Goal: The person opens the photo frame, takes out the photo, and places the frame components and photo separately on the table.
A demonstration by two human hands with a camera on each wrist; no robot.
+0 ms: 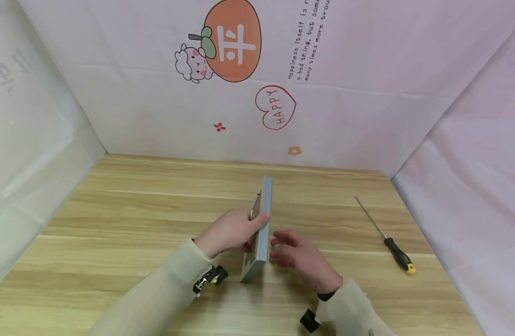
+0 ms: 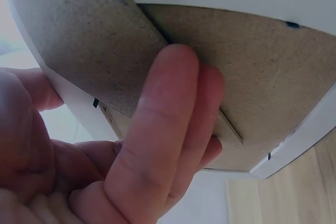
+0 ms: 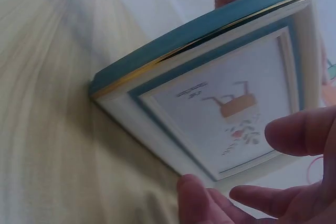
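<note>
A picture frame point(image 1: 263, 238) with pale blue edges stands on edge, nearly upright, over the middle of the table. My left hand point(image 1: 232, 231) grips it, thumb over the blue edge and fingers against the brown backboard point(image 2: 273, 66). On the front, a white mat surrounds a print point(image 3: 205, 119) of an orange-brown shape and flowers, seen in the right wrist view. My right hand point(image 1: 303, 261) hovers beside this front side, fingers loosely bent and holding nothing. Whether a fingertip touches the frame, I cannot tell.
A screwdriver point(image 1: 397, 254) with a black and yellow handle lies on the wooden table point(image 1: 114, 224) at the right. White printed cloth point(image 1: 156, 116) walls the back and both sides. Small black flexible tabs point(image 2: 292, 24) line the frame's back rim.
</note>
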